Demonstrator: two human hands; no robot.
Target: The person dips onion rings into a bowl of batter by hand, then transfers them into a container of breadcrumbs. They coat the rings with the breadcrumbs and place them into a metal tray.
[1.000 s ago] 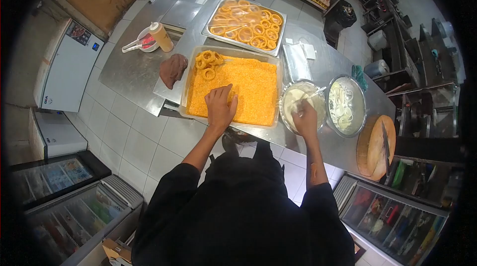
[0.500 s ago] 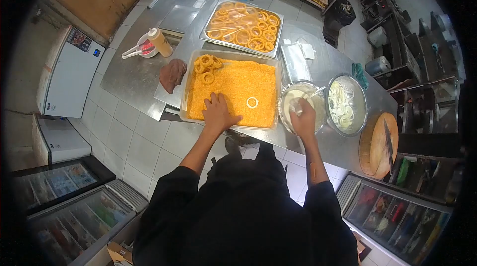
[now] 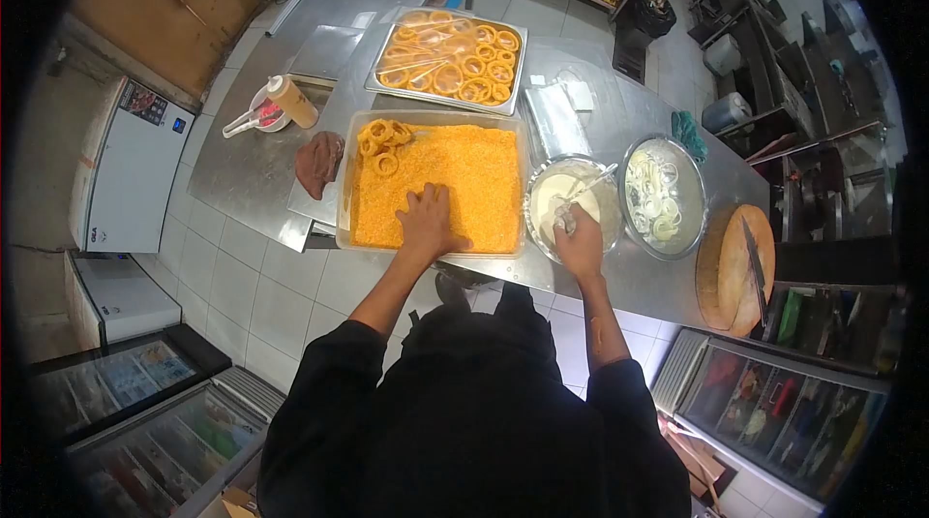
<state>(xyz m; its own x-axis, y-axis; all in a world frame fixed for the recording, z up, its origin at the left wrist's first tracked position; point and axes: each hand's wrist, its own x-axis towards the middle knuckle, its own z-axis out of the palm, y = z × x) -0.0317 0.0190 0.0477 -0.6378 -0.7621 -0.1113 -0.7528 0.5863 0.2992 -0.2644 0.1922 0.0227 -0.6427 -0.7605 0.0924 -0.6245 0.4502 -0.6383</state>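
Observation:
My left hand lies on the orange breadcrumbs in a clear plastic tub, fingers spread and pressing into the crumbs. Breaded onion rings are heaped in the tub's far left corner. Over a metal bowl of pale batter, my right hand has its batter-coated fingers curled together and pointing down; what they hold, if anything, is hidden. A utensil handle leans on that bowl's rim. Right of it, a larger metal bowl contains raw onion rings.
Behind the tub, a metal tray carries breaded rings under plastic film. A squeeze bottle, a white bowl with tongs and a brown cloth lie leftward. A knife rests on a round wooden board at right.
The white, batter-coated ring on the crumbs is out of sight now. My left hand has shifted slightly right within the tub. My right hand has lowered toward the batter. The view has shifted slightly.

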